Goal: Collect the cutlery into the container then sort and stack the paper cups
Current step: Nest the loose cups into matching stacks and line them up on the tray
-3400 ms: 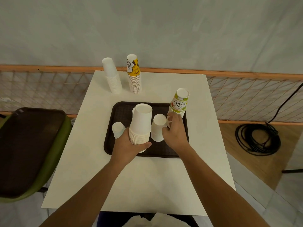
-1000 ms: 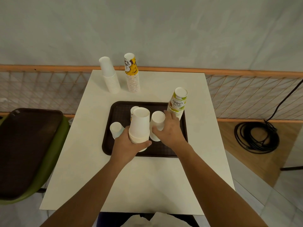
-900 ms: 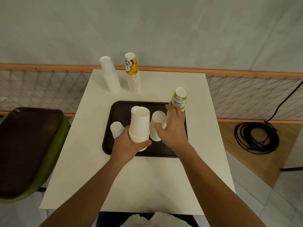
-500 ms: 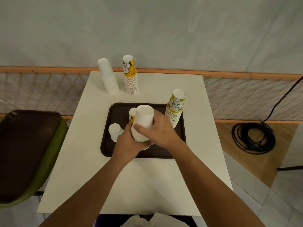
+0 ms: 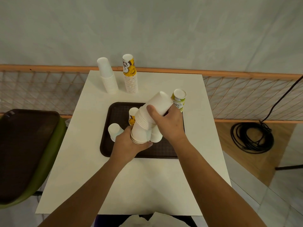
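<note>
Base of white cup stack (image 5: 141,128) gripped by left hand (image 5: 127,145), tilted top by right hand (image 5: 168,125); light, probably crushable; best held at rims.

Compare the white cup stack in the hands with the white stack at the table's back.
The held stack leans and kinks midway, gripped by the left hand and right hand over the tray; the back stack stands upright, untouched, on the table. Both are white, bottoms up.

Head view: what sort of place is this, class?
Probably a cafe or canteen seating area: a brown serving tray on a small white table, stacks of paper cups, and another tray on a green chair.
</note>
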A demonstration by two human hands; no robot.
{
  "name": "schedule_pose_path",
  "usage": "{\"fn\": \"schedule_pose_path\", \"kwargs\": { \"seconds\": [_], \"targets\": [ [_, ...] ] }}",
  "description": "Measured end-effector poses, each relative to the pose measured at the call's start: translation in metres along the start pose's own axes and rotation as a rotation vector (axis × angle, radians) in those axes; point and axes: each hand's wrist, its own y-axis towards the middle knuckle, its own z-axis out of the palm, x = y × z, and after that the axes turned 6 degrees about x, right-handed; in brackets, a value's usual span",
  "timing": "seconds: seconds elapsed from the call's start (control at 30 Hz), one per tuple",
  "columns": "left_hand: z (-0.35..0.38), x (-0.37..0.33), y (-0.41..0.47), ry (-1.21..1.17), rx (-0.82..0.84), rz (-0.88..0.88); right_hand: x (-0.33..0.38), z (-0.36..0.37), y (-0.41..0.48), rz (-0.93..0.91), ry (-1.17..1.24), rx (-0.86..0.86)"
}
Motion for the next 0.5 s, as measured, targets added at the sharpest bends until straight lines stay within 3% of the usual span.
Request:
{"fn": "schedule_pose_path", "kwargs": {
  "seconds": [0.2,0.33,0.5],
  "targets": [
    [-0.003,0.006,-0.001,-0.049,-0.017,0.017,0.004,-0.021,0.012,0.0,0.297,-0.2],
    [-0.006,0.012,0.001,-0.083,-0.035,0.015,-0.005,-0.025,0.016,-0.089,0.015,-0.256],
    [-0.009,0.012,0.004,-0.094,-0.053,0.024,-0.038,-0.005,0.015,-0.094,-0.241,-0.067]
  ]
}}
